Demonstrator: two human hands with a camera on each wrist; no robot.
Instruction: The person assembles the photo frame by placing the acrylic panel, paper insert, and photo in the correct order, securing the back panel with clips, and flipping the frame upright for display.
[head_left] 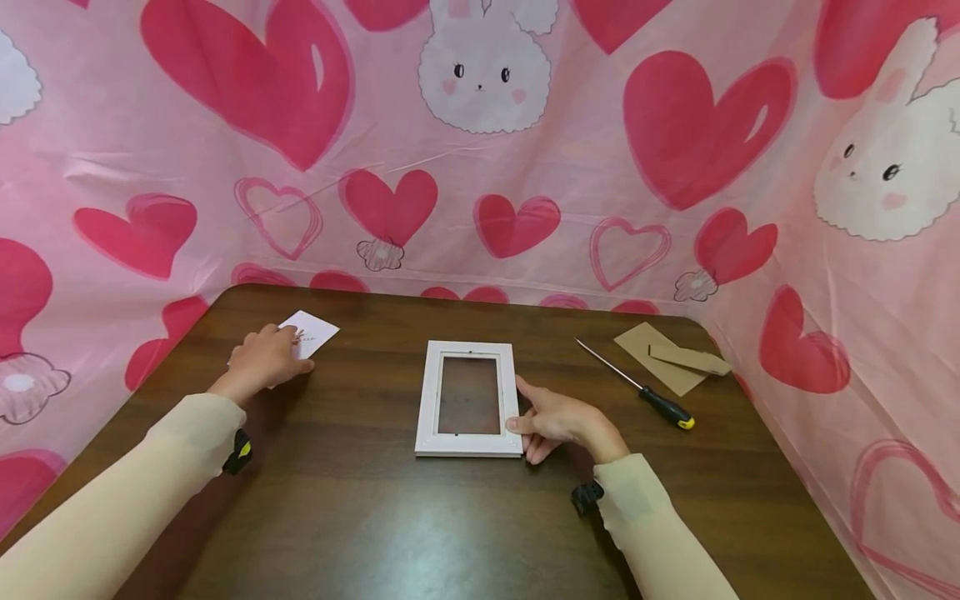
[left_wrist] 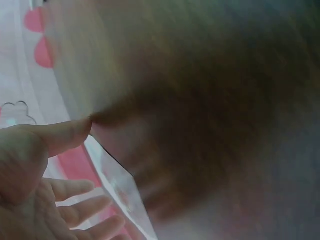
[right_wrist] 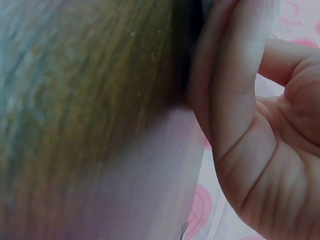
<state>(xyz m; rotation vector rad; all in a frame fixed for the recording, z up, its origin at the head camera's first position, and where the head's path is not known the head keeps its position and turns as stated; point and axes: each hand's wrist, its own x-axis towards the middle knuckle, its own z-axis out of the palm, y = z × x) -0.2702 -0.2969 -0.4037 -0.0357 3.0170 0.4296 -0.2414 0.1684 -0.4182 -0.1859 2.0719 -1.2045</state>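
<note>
A: Where is the white frame (head_left: 430,400) lying?

B: It is resting on the table (head_left: 337,400) ahead of you, its long axis running roughly twelve to six o'clock. Your right hand (head_left: 558,421) is gripping it on its four o'clock side, thumb on top, fingers curling at the edge.

A: And the white card (head_left: 313,333)?

B: It is lying at ten o'clock from the frame, its long axis seemingly slanting two to eight, so it is sitting askew to the frame. Your left hand (head_left: 262,358) is the nearer one, with the card showing mostly at two o'clock from it.

A: Is the left pinching it?

B: No pinch is showing. Your left thumb and fingers are standing apart; whether a fingertip is touching the card, I cannot tell.

A: What is standing in the way?

B: Your own left hand is covering part of the card. At three o'clock from the frame a screwdriver (head_left: 645,390) is lying, tip pointing to ten. Just beyond, a brown board (head_left: 670,375) is lying under a tan strip (head_left: 690,359). At twelve, a pink cloth (head_left: 450,183) is hanging.
</note>
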